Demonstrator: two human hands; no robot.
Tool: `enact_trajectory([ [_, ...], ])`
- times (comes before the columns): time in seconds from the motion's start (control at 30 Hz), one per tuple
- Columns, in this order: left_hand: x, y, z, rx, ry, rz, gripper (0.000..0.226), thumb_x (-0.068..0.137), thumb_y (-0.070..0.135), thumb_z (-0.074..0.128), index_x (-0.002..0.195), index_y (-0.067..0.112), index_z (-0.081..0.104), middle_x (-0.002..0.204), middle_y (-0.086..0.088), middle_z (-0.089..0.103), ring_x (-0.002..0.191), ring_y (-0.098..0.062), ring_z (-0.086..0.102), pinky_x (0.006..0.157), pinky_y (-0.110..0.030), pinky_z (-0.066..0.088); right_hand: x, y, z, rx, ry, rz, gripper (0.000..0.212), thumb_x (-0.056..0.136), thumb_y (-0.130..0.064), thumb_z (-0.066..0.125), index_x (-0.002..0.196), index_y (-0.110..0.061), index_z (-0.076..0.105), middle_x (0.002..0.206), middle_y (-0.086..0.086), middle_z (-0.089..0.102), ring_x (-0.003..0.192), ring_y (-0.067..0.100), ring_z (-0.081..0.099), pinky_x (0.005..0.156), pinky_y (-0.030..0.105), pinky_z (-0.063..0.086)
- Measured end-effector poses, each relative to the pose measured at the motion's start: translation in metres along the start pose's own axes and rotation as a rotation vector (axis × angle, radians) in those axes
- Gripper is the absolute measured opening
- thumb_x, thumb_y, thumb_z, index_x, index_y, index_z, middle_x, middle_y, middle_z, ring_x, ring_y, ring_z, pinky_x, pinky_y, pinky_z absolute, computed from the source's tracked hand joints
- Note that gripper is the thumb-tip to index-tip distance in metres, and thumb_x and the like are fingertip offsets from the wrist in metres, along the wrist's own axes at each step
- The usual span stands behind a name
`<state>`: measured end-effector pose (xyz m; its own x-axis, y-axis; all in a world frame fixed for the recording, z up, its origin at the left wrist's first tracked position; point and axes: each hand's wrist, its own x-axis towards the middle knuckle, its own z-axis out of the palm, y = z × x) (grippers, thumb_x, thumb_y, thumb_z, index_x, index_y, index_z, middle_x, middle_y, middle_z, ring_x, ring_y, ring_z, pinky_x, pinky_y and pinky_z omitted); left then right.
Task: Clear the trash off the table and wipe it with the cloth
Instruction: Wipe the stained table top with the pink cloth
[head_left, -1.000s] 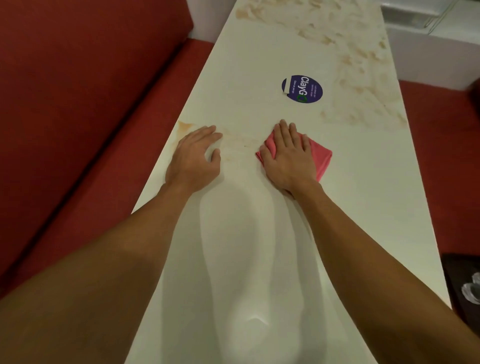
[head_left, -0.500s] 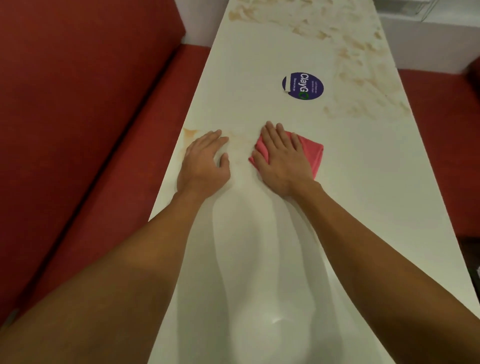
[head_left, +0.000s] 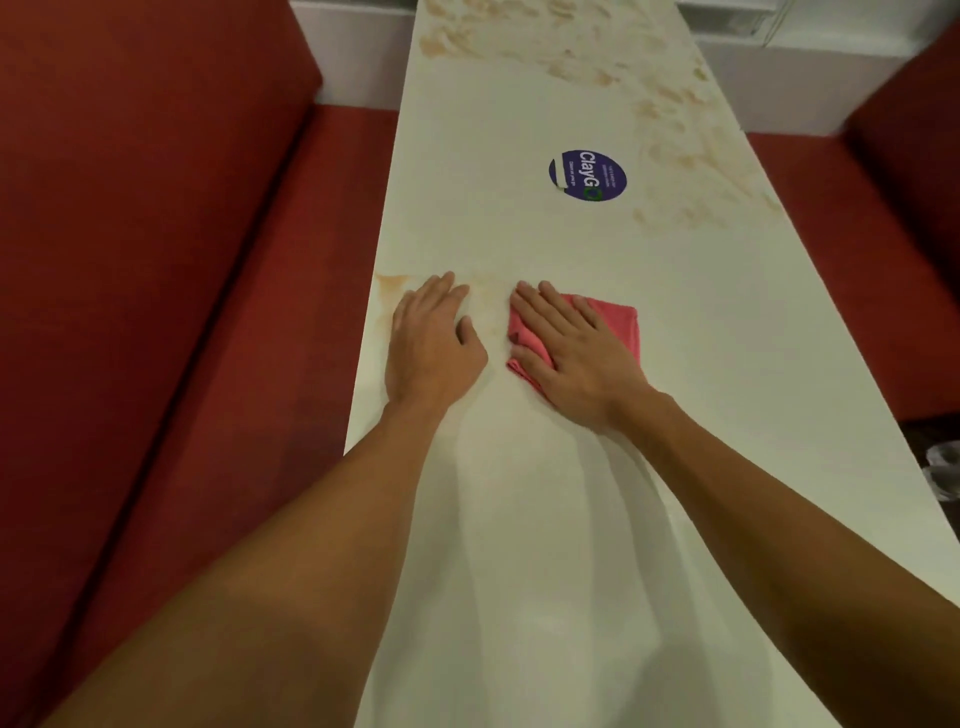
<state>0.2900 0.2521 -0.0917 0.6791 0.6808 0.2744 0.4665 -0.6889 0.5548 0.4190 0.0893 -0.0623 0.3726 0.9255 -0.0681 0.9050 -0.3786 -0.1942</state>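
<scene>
A long white table (head_left: 545, 519) runs away from me. My right hand (head_left: 571, 348) lies flat with straight fingers on a folded pink cloth (head_left: 621, 322), pressing it to the tabletop. My left hand (head_left: 434, 343) rests flat on the bare table just left of the cloth, near the left edge. A faint brown smear (head_left: 392, 283) lies by my left fingertips. Broad brown stains (head_left: 675, 135) cover the far right part of the table.
A round purple sticker (head_left: 587, 175) sits on the table beyond my hands. Red bench seating (head_left: 156, 312) runs along the left side, and more red seat (head_left: 831, 218) on the right. A dark bin with crumpled white trash (head_left: 943, 467) shows at the right edge.
My right hand has slid the pink cloth leftward, closer to my left hand. The left hand has stayed in place on the table.
</scene>
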Motion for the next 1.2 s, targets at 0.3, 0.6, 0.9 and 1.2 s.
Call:
enact_trajectory([
  [0.3, -0.004, 0.000, -0.002, -0.060, 0.064, -0.078, 0.049, 0.093, 0.013, 0.053, 0.140, 0.012, 0.064, 0.158, -0.005, 0.050, 0.153, -0.017, 0.035, 0.131, -0.041, 0.012, 0.052, -0.017, 0.000, 0.018, 0.045, 0.302, 0.072, 0.107, -0.060, 0.009, 0.168, -0.024, -0.005, 0.175, -0.008, -0.012, 0.160, 0.012, -0.016, 0.131, 0.042, -0.008],
  [0.6, -0.003, -0.001, -0.003, -0.081, 0.057, -0.092, 0.050, 0.092, 0.014, 0.050, 0.140, 0.014, 0.064, 0.160, -0.002, 0.049, 0.154, -0.014, 0.033, 0.131, -0.039, 0.008, 0.039, 0.004, -0.005, -0.001, 0.053, 0.340, 0.073, 0.107, -0.064, 0.011, 0.169, -0.027, -0.001, 0.176, -0.010, -0.006, 0.161, 0.009, -0.011, 0.131, 0.040, -0.004],
  [0.9, -0.002, -0.002, -0.005, -0.076, 0.026, -0.083, 0.050, 0.093, 0.009, 0.050, 0.141, 0.016, 0.064, 0.160, 0.000, 0.048, 0.154, -0.013, 0.032, 0.131, -0.040, 0.009, 0.005, -0.005, -0.001, -0.017, 0.013, 0.009, 0.069, 0.109, -0.065, 0.013, 0.168, -0.033, -0.001, 0.175, -0.017, -0.005, 0.159, 0.002, -0.013, 0.132, 0.040, 0.000],
  [1.2, -0.003, 0.001, -0.006, -0.086, 0.057, -0.094, 0.050, 0.091, 0.004, 0.048, 0.135, 0.016, 0.068, 0.155, 0.000, 0.054, 0.150, -0.012, 0.037, 0.130, -0.039, 0.014, 0.055, -0.008, 0.003, -0.012, 0.015, 0.142, 0.072, 0.107, -0.064, 0.005, 0.168, -0.026, -0.007, 0.174, -0.010, -0.014, 0.160, 0.011, -0.018, 0.131, 0.043, -0.006],
])
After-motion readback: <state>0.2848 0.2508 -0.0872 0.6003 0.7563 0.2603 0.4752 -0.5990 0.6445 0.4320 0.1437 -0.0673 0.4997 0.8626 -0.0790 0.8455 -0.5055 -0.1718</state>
